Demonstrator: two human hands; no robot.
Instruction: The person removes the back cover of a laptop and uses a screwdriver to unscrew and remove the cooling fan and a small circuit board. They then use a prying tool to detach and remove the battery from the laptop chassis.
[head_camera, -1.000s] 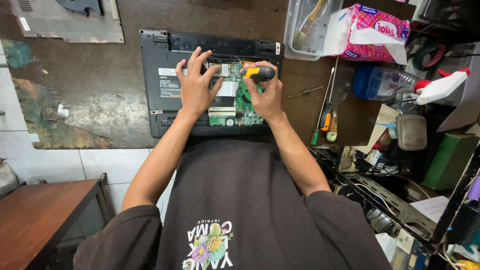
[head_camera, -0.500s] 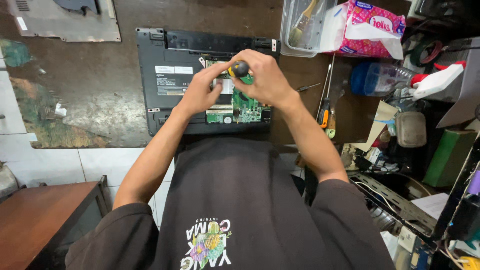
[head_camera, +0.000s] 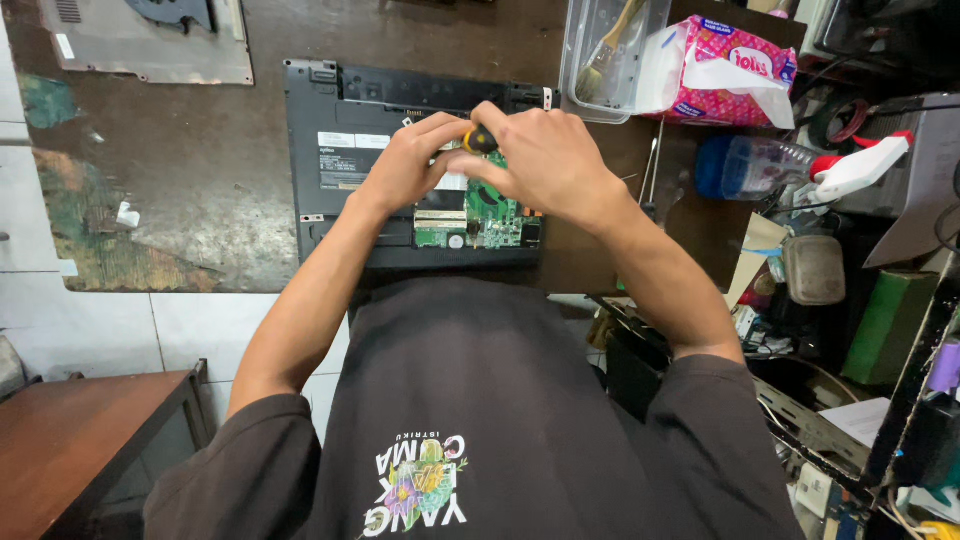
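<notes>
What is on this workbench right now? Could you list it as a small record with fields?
Place: dark brown workbench, seen from above
Main item: opened laptop, bottom side up, green circuit board exposed
Right hand: gripped on a screwdriver with yellow and black handle, held over the board
Left hand: at the screwdriver, fingers over the laptop
Upper left: removed grey cover panel
Upper right: clear plastic box with a brush, pink tissue pack
Right side: blue-tinted spray bottle lying down

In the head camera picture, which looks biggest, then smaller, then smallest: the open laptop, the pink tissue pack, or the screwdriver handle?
1. The open laptop looks biggest.
2. The pink tissue pack looks smaller.
3. The screwdriver handle looks smallest, though hands hide part of it.
</notes>
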